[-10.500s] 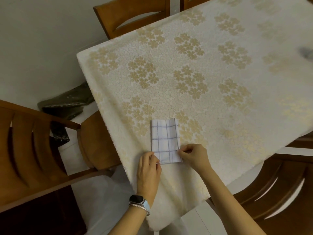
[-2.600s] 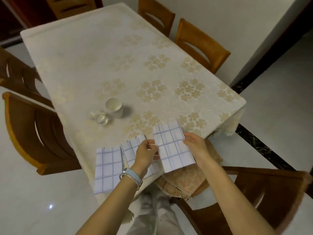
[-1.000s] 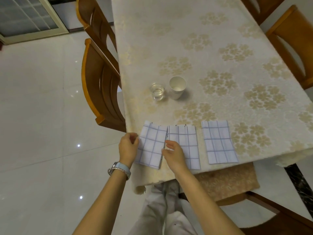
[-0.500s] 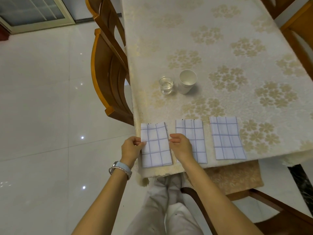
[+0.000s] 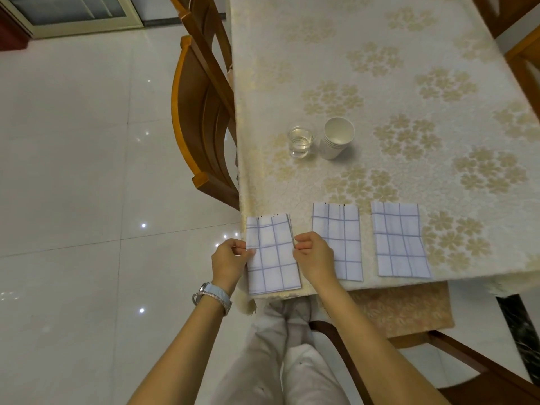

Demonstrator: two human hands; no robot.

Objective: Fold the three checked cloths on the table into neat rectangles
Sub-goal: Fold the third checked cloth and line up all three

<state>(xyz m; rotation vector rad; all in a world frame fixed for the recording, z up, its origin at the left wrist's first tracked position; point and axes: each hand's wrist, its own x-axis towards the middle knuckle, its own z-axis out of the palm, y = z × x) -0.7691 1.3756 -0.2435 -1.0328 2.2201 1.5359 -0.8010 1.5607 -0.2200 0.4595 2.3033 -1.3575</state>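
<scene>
Three white cloths with blue checks lie folded into upright rectangles in a row along the table's near edge. The left cloth (image 5: 271, 255) sits at the table's corner. My left hand (image 5: 230, 258) pinches its left edge and my right hand (image 5: 314, 255) pinches its right edge, both about halfway up. The middle cloth (image 5: 343, 238) lies just right of my right hand, which covers its lower left part. The right cloth (image 5: 399, 239) lies flat with nothing touching it.
A glass of water (image 5: 300, 141) and a stack of white paper cups (image 5: 336, 141) stand behind the cloths on the cream flowered tablecloth (image 5: 409, 83). Wooden chairs (image 5: 204, 112) stand along the left side, another at the lower right (image 5: 455, 363). Shiny tiled floor lies left.
The left cloth has been turned from tilted to straight, in line with the other two. Both hands stay at its two side edges. The camera has shifted slightly.
</scene>
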